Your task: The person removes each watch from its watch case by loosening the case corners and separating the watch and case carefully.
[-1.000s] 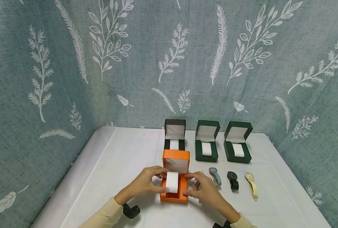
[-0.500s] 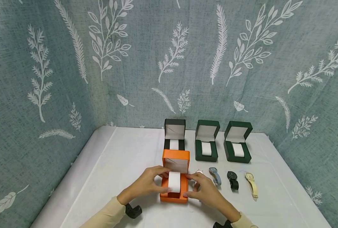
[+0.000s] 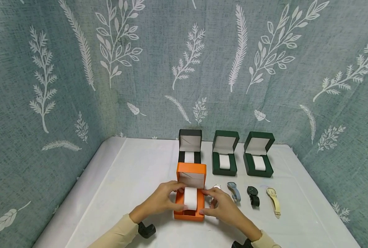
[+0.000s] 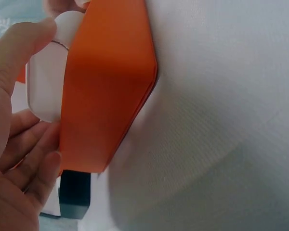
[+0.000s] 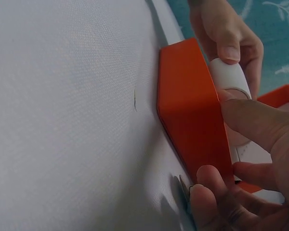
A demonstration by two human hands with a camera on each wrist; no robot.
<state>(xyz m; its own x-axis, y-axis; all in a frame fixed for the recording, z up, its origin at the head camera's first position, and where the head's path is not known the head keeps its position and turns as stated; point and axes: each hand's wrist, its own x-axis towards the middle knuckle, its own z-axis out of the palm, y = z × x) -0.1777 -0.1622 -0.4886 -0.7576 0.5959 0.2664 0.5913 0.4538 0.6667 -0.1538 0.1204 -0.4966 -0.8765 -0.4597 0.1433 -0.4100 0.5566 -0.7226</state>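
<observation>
An orange watch box [image 3: 188, 217] stands with its lid raised at the middle of the table. My left hand [image 3: 162, 198] pinches the white watch cushion [image 3: 190, 198] between thumb and fingers, at the opening of the box's base. In the left wrist view the cushion [image 4: 44, 79] sticks up over the orange wall [image 4: 108, 72]. On the other side, my right hand [image 3: 223, 205] grips the box's right edge, thumb near the front and fingers farther back. The right wrist view has that thumb [image 5: 250, 118] on the rim, close by the cushion [image 5: 229, 77].
Behind stand a black watch box [image 3: 190, 133] and two green ones [image 3: 226, 135], lids up, each with a white cushion. To the right lie a blue watch [image 3: 234, 191], a black watch [image 3: 253, 196] and a yellow watch [image 3: 274, 201]. Another watch [image 3: 216, 186] is partly hidden by my right hand.
My left hand has moved slightly right with the white cushion, which now sits nearer the middle of the orange box. My right hand has stayed at the box's edge.
</observation>
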